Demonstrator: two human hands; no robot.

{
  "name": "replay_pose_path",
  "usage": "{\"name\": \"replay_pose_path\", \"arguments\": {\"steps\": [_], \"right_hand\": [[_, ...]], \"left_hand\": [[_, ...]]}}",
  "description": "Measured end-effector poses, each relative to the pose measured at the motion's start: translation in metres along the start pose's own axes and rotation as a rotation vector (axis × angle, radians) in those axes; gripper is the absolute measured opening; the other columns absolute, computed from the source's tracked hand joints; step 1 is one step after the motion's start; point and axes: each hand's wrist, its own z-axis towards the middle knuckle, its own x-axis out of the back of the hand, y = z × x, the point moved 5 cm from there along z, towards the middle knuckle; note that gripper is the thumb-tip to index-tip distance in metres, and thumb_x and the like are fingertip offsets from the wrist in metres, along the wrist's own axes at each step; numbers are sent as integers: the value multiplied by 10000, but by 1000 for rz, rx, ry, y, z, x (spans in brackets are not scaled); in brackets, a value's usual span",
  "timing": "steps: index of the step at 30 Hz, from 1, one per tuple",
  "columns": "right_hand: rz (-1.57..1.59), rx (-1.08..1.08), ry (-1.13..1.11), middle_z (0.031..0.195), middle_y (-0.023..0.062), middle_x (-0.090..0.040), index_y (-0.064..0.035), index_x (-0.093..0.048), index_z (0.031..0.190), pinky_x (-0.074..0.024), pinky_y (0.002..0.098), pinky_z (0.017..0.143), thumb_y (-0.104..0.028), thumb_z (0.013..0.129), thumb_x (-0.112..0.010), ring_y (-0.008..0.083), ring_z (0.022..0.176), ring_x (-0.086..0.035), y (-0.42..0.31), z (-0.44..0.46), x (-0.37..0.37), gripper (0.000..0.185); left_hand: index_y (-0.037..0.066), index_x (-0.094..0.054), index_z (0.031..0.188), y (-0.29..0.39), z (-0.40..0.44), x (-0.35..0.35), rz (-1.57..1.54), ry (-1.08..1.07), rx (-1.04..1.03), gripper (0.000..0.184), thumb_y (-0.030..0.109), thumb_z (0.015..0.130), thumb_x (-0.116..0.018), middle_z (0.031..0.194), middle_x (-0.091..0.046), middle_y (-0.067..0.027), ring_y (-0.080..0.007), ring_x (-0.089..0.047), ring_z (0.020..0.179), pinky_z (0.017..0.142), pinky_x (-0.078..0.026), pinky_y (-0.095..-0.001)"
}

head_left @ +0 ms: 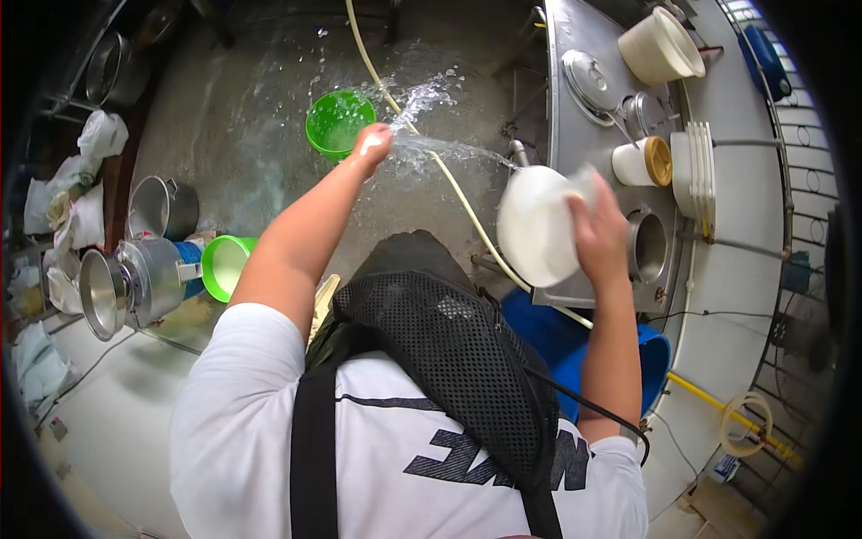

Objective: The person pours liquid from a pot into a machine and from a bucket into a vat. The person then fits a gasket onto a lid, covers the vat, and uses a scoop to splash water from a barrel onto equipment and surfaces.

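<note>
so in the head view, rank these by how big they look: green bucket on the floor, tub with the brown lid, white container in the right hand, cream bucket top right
Largest to smallest:
1. white container in the right hand
2. cream bucket
3. green bucket
4. brown-lidded tub

Right hand (602,235) and white container (537,226) blurry
</note>
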Motion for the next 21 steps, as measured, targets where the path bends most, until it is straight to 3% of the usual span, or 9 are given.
{"name": "replay_pose_path", "arguments": {"steps": [1,3,6,8,11,16,19,20,21], "right_hand": [[-10,-51,75,1129,256,-710,-15,-584,1373,-535,418,929,-256,986,-684,395,1045,-702,17,-24,28,467],[-76,-279,148,1147,207,-728,-18,-591,1375,-522,381,948,-254,1004,-672,308,1045,-709,56,-82,87,447],[-83,-655,246,1103,183,-736,14,-647,1218,-525,374,898,-247,1015,-643,239,984,-696,116,-183,168,331],[-274,-706,247,1020,215,-728,34,-649,1144,-527,410,861,-271,991,-661,347,940,-700,145,-247,208,341],[-475,-915,139,1166,263,-701,37,-637,1229,-511,445,947,-308,965,-675,435,1088,-666,241,-362,230,436],[-526,-1123,35,1321,325,-613,61,-580,1340,-461,496,1059,-291,921,-678,468,1235,-587,403,-529,160,556],[-508,-1408,-431,1361,268,-610,-5,-583,1379,-483,493,1063,-201,901,-665,430,1225,-617,433,-565,102,523],[-668,-1085,-891,1337,269,-630,-13,-621,1342,-503,469,1046,-170,897,-652,408,1214,-637,537,-629,38,473],[-394,-1193,-410,1269,270,-664,5,-664,1287,-531,453,980,-214,916,-672,370,1124,-681,605,-708,-10,431]], "left_hand": [[29,-718,1135,-7,-7,18,208,32,27,318,244,915,-639,990,-733,-134,-249,-669,889,767,-517,-411],[-4,-702,1149,-24,-31,55,473,115,185,411,278,882,-569,1127,-711,-271,-431,-702,1004,872,-530,-483],[-7,-704,1175,-33,-96,98,564,284,304,452,321,885,-591,1189,-697,-274,-445,-671,1114,943,-519,-490],[-30,-692,1193,-72,-117,123,650,330,386,484,345,897,-611,1219,-684,-282,-440,-652,1167,977,-511,-483],[-49,-675,1211,-78,-173,133,635,384,423,497,346,914,-634,1244,-670,-293,-441,-638,1195,992,-505,-478],[-58,-649,1250,-25,-238,112,672,354,417,505,330,927,-658,1271,-659,-294,-440,-630,1203,1013,-496,-463],[-52,-654,1242,4,-256,100,673,397,296,508,349,929,-659,1246,-679,-273,-429,-644,1179,1006,-503,-455],[-44,-659,1228,13,-260,98,693,418,168,488,340,927,-660,1227,-690,-261,-419,-652,1165,995,-507,-456],[-36,-665,1214,24,-265,97,712,440,38,467,331,926,-661,1207,-700,-248,-409,-660,1150,984,-512,-458]]}}
